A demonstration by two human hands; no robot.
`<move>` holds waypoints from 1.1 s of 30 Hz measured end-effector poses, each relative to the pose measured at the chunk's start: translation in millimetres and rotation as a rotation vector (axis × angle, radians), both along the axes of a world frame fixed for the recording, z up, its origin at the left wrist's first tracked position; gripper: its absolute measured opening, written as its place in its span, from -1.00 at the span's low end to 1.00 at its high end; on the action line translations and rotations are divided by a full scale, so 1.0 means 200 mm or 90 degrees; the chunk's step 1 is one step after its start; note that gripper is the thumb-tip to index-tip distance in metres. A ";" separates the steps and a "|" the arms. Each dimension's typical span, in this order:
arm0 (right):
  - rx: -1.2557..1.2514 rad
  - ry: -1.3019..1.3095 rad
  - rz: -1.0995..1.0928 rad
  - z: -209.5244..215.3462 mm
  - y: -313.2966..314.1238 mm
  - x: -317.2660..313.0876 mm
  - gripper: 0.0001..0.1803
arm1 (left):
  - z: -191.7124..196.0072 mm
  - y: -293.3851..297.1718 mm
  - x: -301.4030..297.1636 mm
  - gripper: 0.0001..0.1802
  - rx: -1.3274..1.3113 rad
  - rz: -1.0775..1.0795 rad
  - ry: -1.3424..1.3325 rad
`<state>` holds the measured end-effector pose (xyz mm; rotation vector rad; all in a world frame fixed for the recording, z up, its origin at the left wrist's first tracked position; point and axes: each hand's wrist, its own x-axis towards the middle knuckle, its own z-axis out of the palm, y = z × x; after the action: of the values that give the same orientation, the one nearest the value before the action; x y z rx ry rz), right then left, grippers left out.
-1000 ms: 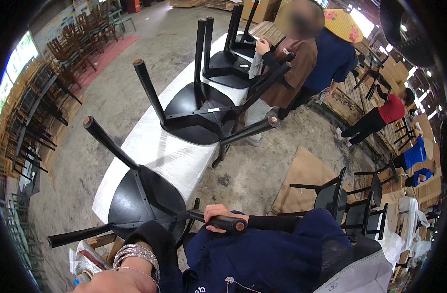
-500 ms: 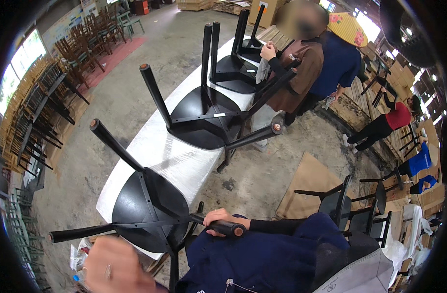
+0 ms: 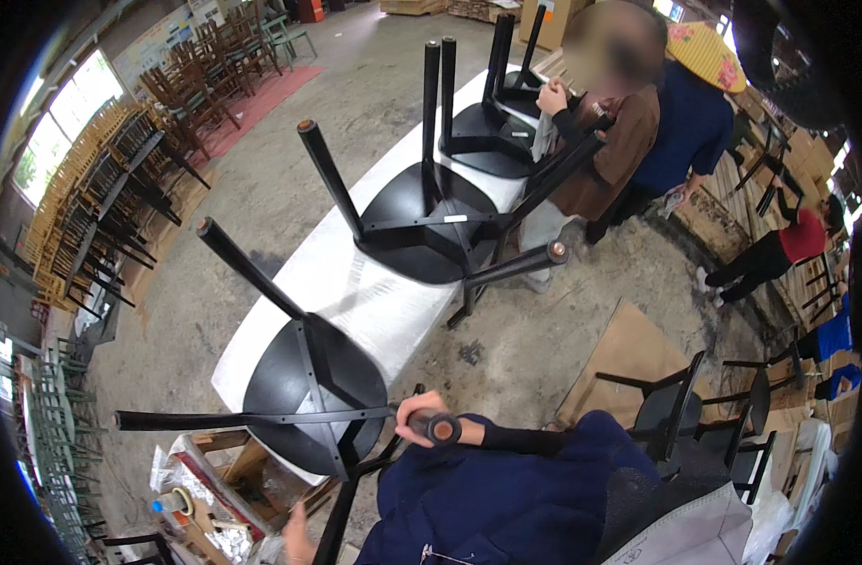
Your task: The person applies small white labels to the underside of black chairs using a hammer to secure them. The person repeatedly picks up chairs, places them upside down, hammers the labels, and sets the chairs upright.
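A black chair lies upside down on the near end of a long, white-covered table, legs in the air and crossed braces showing under its round seat. My right hand is wrapped around the chair leg nearest me, whose brown end faces up. Low in the picture, my left hand is beside another black chair part, with a finger or thumb stretched upward. Nothing shows in that hand, though part of it is hidden. Farther along the table stands a second upturned black chair, with more behind it.
A wooden crate with wrapping and tape sits below the table's near end. A person in brown stands at the table's far right side. Black chairs stand on my right; rows of chairs line the left.
My left hand has dropped down and away from in front of the chair, uncovering the crate. The gripped leg has swung slightly with my right hand. The whole view has shifted.
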<state>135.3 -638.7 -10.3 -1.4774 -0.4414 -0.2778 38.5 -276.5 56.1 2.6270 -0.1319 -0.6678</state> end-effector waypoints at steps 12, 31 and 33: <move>0.059 0.116 -0.091 0.02 -0.33 -0.07 -0.88 | -0.73 -0.27 -0.14 -0.48 -0.461 0.124 -0.389; 0.201 -0.016 -0.408 0.12 -0.42 0.05 -0.69 | -1.08 -0.35 -0.01 -0.49 -0.640 0.026 -0.395; 0.240 -0.063 -0.425 0.13 -0.44 0.09 -0.70 | -1.15 -0.35 0.05 -0.48 -0.594 -0.021 -0.426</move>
<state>152.8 -727.3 14.8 -1.2005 0.0463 -0.9146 48.4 -347.5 -173.8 1.8155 -0.5334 0.2698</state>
